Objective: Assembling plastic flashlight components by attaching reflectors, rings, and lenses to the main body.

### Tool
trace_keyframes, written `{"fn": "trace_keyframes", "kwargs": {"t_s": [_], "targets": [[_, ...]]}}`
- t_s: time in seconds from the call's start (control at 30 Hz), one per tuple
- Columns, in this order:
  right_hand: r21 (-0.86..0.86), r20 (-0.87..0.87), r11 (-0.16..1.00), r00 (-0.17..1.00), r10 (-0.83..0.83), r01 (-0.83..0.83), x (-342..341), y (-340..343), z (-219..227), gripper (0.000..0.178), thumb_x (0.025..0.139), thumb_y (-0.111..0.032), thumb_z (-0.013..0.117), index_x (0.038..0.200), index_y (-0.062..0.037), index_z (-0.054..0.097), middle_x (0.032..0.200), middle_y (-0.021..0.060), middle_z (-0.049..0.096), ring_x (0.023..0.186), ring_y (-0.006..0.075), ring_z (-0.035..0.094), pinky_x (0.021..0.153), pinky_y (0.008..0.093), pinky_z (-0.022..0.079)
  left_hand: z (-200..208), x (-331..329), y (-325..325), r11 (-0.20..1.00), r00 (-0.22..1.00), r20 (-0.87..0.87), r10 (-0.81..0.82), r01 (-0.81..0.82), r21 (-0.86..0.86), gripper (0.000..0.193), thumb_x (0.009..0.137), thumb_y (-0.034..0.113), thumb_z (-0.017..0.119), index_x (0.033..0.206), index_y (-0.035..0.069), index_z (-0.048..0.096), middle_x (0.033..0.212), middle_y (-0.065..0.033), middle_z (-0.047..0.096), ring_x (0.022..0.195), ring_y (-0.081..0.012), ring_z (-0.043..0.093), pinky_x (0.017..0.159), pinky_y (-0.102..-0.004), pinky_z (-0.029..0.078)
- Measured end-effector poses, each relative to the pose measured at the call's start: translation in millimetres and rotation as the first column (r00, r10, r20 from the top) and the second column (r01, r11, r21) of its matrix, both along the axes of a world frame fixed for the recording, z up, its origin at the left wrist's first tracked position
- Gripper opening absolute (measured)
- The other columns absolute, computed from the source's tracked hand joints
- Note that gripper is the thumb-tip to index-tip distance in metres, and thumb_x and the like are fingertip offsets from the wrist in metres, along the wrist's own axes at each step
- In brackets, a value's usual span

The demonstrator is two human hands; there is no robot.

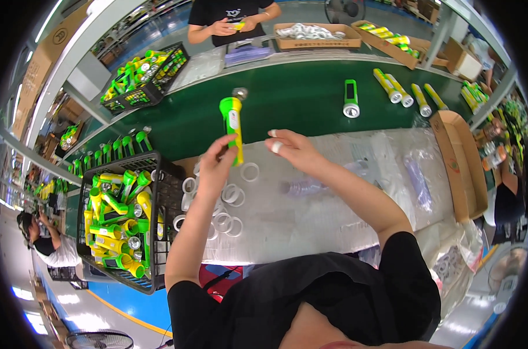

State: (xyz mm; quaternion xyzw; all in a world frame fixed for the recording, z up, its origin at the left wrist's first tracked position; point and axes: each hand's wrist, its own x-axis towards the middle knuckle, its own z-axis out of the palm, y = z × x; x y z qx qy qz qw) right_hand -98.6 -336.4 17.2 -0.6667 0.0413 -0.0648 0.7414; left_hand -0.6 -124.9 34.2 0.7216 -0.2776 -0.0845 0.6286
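My left hand grips a green and yellow flashlight by its lower body, its wide green head pointing up and away from me. To the right, my right hand is apart from the flashlight, fingers spread with nothing visible between them; white coverings wrap two of its fingertips. Several white plastic rings lie loose on the table around and under my left forearm. Left of that arm stands a black plastic crate filled with green and yellow flashlights.
A green conveyor belt runs across, bearing a standing flashlight and several lying ones. A cardboard tray and purple plastic sleeves are at right. Opposite, a person handles a small yellow part beside a box of white rings.
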Motion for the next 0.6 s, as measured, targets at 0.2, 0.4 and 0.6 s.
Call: {"fn": "trace_keyframes", "kwargs": {"t_s": [0.2,0.4,0.6], "targets": [[0.379,-0.024,0.922,0.997,-0.071,0.075,-72.2,28.5,19.6,0.040,0.095,-0.033,0.061,0.119,-0.0021,0.053,0.099,0.0089,0.064,0.089,0.0181,0.063,0.078,0.0319,0.049,-14.1,-130.0,2.7,0.941,0.919,0.204,-0.336,0.318,0.119,0.047,0.087,0.005,0.070,0.131,0.005,0.055,0.120,-0.0150,0.063,0.105,-0.0222,0.063,0.081,-0.0309,0.053],[0.407,-0.002,0.896,0.981,0.196,-0.178,-155.3,53.0,5.8,0.057,0.087,-0.045,0.066,0.123,-0.0052,0.048,0.089,0.0115,0.060,0.077,0.0198,0.061,0.070,0.0330,0.049,-25.1,-122.9,-29.3,0.865,0.728,-0.470,-0.500,0.386,-0.322,0.081,0.098,0.067,0.029,0.147,0.003,0.032,0.138,-0.0227,0.051,0.131,-0.0299,0.048,0.105,-0.0445,0.040],[0.277,-0.032,0.934,0.969,0.246,-0.228,-174.7,74.9,-2.0,0.054,0.093,-0.041,0.064,0.127,-0.0052,0.043,0.097,0.0121,0.060,0.084,0.0209,0.063,0.076,0.0349,0.052,-10.1,-133.8,-26.4,0.840,0.774,-0.386,-0.502,0.329,-0.432,0.060,0.104,0.051,0.034,0.111,0.000,0.065,0.094,-0.0105,0.064,0.092,-0.0183,0.059,0.081,-0.0306,0.047]]}}
